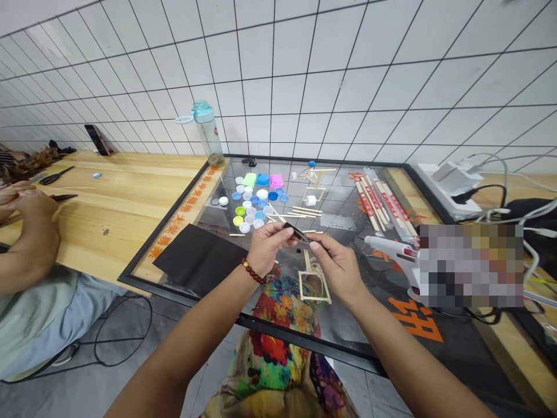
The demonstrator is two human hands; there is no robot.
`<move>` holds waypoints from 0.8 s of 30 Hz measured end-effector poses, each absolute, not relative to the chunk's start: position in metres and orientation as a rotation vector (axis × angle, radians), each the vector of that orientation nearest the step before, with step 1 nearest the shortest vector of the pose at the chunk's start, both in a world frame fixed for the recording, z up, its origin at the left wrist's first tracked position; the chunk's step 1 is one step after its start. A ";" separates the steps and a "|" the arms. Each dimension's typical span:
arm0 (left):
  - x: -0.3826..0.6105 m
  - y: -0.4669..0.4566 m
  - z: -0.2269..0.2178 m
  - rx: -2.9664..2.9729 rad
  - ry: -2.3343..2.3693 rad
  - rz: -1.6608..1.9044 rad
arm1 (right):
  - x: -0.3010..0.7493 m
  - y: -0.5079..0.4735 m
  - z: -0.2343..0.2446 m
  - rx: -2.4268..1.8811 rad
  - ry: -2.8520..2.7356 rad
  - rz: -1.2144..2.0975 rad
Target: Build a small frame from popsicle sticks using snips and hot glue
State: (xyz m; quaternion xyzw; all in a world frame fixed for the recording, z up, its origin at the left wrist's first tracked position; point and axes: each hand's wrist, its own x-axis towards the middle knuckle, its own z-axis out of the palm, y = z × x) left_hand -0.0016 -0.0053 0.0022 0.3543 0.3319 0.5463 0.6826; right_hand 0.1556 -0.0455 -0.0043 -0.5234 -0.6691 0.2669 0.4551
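Observation:
My left hand (267,247), wearing a beaded bracelet, pinches a small piece of black paper (289,227) over the glass tabletop. In my right hand (337,267) is a slim dark tool with a metallic glint, apparently scissors (303,236); its blades meet the piece, and my fingers hide its handle. Just below my hands, a square frame of wooden sticks (300,285) lies near the table's front edge. A large sheet of black paper (195,255) rests left of my left wrist. Loose wooden sticks (307,212) lie beyond my fingers.
Several small paint pots (262,194) stand behind my hands. Further right are stick bundles (369,203), a white glue gun (391,247) and a power strip (430,180). A water bottle (209,133) stands at the back left. Another person's hands (26,203) are at far left.

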 end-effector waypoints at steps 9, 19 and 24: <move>-0.003 -0.006 0.004 0.839 0.732 1.179 | 0.155 -0.047 -0.005 -1.327 -1.632 0.617; -0.002 -0.004 0.004 0.740 0.770 1.238 | 0.158 -0.044 -0.005 -1.437 -1.610 0.533; -0.001 -0.003 -0.001 0.778 0.790 1.254 | 0.152 -0.038 -0.004 -1.348 -1.383 0.751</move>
